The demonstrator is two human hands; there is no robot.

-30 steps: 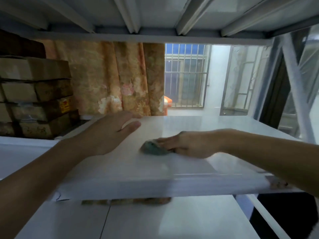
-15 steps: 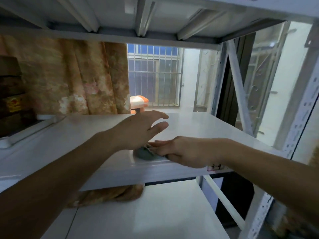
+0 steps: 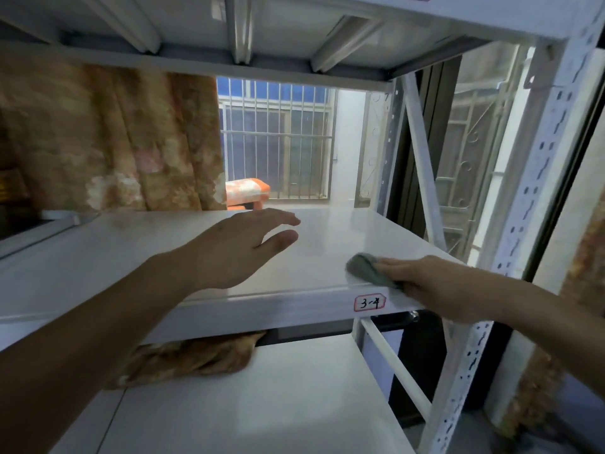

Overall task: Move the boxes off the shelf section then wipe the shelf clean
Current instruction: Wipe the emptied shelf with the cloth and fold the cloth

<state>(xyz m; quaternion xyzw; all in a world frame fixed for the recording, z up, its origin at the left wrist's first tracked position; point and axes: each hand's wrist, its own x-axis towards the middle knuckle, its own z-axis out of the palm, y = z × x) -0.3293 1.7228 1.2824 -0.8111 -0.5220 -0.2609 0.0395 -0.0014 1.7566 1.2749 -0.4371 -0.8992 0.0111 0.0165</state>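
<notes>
Head view: one white shelf [image 3: 131, 257] carried no boxes, and one label [image 3: 370, 303] marked 3-4 sat on its front edge. One grey-green cloth [image 3: 368, 269] lay near the front right corner, gripped and pressed down by the right hand [image 3: 432, 286]. Flat-fingered and holding nothing, the left hand [image 3: 242, 247] hovered over the middle.

Shelf [image 3: 327, 244] top is open btwn the hands, flat white surface w/ room above up to the upper deck's ribs [image 3: 240, 27]. Left hand [image 3: 242, 247] hovers mid-shelf, right hand [image 3: 435, 286] presses the cloth [image 3: 368, 270] at the front right corner. Right side blocked by perforated upright [image 3: 537, 178] + diagonal brace [image 3: 422, 158]. Curtain [image 3: 108, 139] closes the back left; barred window [image 3: 278, 139] behind. Lower shelf [image 3: 262, 398]: bunched curtain fabric [image 3: 196, 355] at rear, rest free.
</notes>
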